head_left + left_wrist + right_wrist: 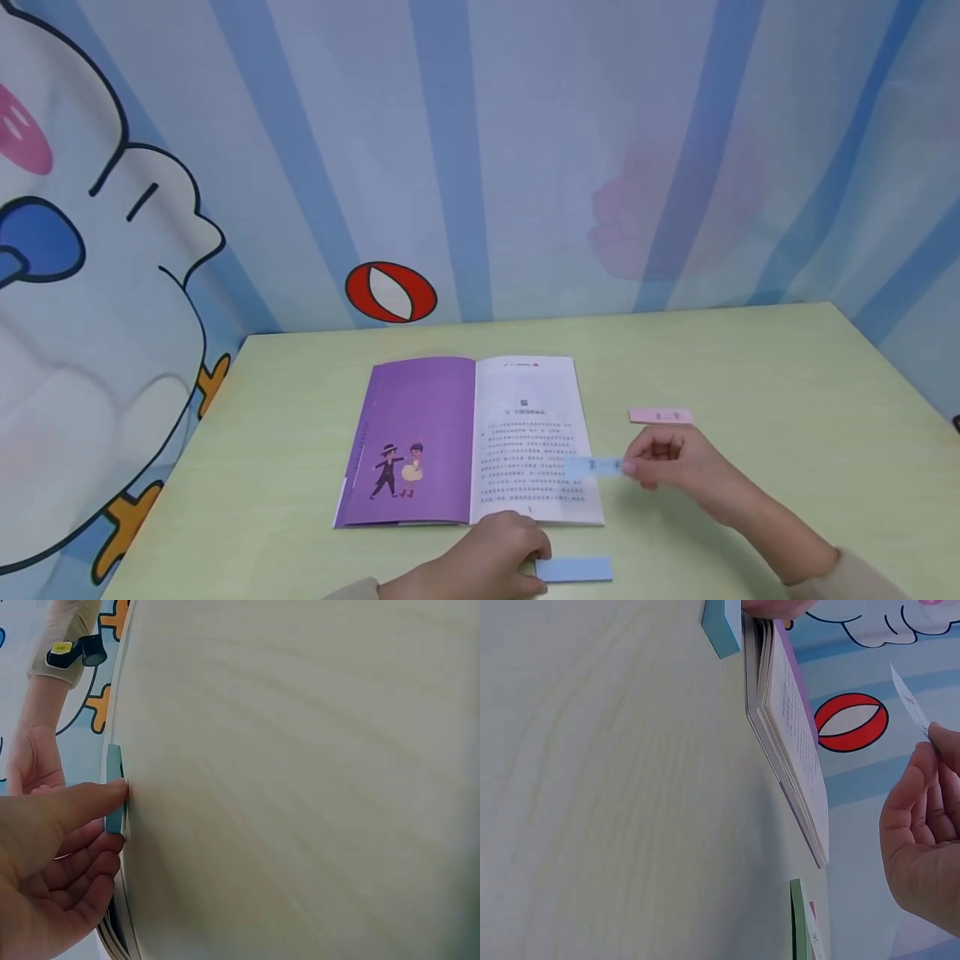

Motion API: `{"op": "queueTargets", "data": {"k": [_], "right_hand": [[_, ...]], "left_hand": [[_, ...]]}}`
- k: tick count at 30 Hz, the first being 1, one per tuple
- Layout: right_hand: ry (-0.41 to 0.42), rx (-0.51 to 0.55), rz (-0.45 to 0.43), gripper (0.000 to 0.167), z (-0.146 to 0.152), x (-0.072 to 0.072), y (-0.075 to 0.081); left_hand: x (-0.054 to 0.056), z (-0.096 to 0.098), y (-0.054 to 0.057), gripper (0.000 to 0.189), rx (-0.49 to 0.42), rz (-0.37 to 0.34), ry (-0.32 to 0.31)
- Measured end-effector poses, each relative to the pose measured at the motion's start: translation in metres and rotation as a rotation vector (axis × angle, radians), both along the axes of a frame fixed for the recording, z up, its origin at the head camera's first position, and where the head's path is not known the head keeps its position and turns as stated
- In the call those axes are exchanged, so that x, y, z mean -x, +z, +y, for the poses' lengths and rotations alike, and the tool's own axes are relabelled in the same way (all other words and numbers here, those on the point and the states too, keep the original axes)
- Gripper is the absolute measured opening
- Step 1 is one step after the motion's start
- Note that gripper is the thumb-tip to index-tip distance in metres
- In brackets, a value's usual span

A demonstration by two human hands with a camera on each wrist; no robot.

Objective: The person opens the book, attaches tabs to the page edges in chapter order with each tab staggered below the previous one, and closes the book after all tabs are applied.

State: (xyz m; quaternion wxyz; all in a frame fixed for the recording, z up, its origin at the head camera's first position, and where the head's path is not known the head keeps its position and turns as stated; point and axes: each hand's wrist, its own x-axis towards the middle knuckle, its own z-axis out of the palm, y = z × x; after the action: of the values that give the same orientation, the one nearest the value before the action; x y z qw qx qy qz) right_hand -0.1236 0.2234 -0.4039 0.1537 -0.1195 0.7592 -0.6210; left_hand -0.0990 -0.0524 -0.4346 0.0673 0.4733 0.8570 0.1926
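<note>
The head view shows a pale blue backdrop (pixel 540 167) with darker stripes standing behind your yellowish-green table (pixel 787 392), and a large white cartoon figure (pixel 97 333) printed along its left side. On the table an open book (pixel 474 433) lies flat, its purple page with two small dancing figures on your left and its printed text page on your right.

Your right hand (pixel 690 467) is just right of the book, raised over the table. Its thumb and forefinger pinch one end of a blue handwritten strip (pixel 592 467), the other fingers curled in. The strip's free end points left over the right edge of the text page; the right wrist view shows it in the air, apart from the paper.

Your left hand (pixel 491 550) is low in front of the book, thumb and fingers pinching the left end of a blue sticky pad (pixel 574 570), which is near the book's lower edge. Beyond your right hand, a pink handwritten slip (pixel 660 416) lies on the table to the right of the book, near it but not touching.
</note>
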Motion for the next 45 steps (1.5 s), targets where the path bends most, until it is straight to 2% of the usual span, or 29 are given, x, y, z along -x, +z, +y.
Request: {"op": "queueTargets", "data": {"k": [4,9,11,14,18,20,27,30,35,40,45], "right_hand": [[-0.006,-0.011,-0.027,0.017,0.003,0.008,-0.002],[-0.041,-0.026,-0.082,0.018,0.005,0.019,-0.003],[-0.069,-0.025,-0.119,0.018,0.006,0.024,-0.002],[-0.103,-0.025,-0.148,0.02,0.007,0.033,-0.002],[-0.129,-0.045,-0.145,0.026,0.008,0.045,-0.002],[-0.142,-0.063,-0.138,0.028,0.008,0.051,-0.002],[-0.174,-0.063,-0.139,0.032,0.009,0.068,-0.001],[-0.187,-0.058,-0.156,0.033,0.011,0.074,-0.005],[-0.224,-0.08,-0.171,0.036,0.011,0.083,-0.008],[-0.259,-0.12,-0.18,0.036,0.009,0.09,-0.01],[-0.292,-0.146,-0.203,0.036,0.005,0.095,-0.011]], "left_hand": [[0.0,-0.002,0.001,0.019,-0.019,0.021,-0.015],[0.005,-0.007,0.011,0.023,-0.131,0.065,-0.035],[0.012,-0.007,0.017,0.021,-0.169,0.09,-0.026],[0.024,-0.007,0.027,0.017,-0.171,0.118,0.033],[0.042,-0.006,0.037,0.011,-0.161,0.092,0.132],[0.049,-0.005,0.041,0.011,-0.174,0.08,0.161],[0.071,0.001,0.048,0.023,-0.181,0.166,0.168],[0.079,0.003,0.046,0.033,-0.136,0.212,0.156],[0.091,0.008,0.042,0.052,0.043,0.266,0.164],[0.103,0.015,0.036,0.055,0.211,0.253,0.163],[0.111,0.021,0.029,0.058,0.281,0.238,0.155]]}}
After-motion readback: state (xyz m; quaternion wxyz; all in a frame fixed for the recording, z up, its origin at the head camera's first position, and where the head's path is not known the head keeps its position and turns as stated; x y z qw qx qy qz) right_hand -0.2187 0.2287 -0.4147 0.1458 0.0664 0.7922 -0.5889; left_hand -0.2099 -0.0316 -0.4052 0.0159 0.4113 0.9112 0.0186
